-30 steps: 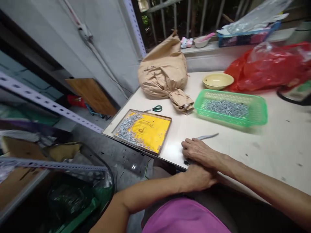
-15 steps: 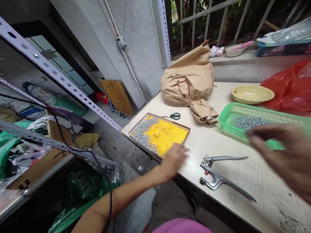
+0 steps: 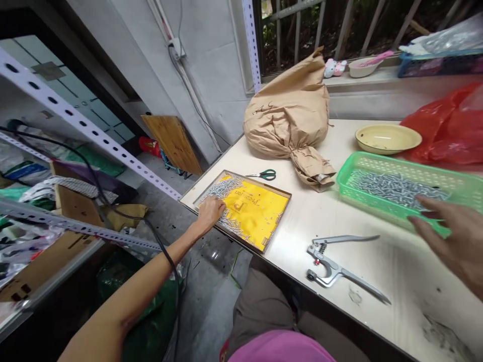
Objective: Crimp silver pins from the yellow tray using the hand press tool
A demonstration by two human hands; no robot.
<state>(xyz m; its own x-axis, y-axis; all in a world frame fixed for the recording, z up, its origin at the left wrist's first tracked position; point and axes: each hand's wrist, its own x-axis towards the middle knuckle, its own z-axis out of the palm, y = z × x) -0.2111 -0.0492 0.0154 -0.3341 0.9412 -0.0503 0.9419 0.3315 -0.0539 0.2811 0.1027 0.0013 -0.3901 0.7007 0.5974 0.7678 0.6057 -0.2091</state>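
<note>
Table (image 3: 377, 261) fills the right half, shelving rack (image 3: 86, 125) stands left of it. Shallow tray (image 3: 264, 241) sits at the table's near-left corner, small metal pieces (image 3: 222, 188) in it; left hand (image 3: 210, 211) rests on the tray's left part, on those pieces. Scissors (image 3: 264, 175) just behind the tray. Paper sack (image 3: 290, 115) behind the scissors, by the window. Pliers-type tool (image 3: 335, 266) lies right of the tray, near the front edge. Basket (image 3: 358, 173) (more metal pieces inside) behind the tool; bowl (image 3: 388, 139) behind the basket, plastic bag (image 3: 449, 130) right of the bowl. Right hand (image 3: 453, 241) hovers at the basket's near-right corner.
</note>
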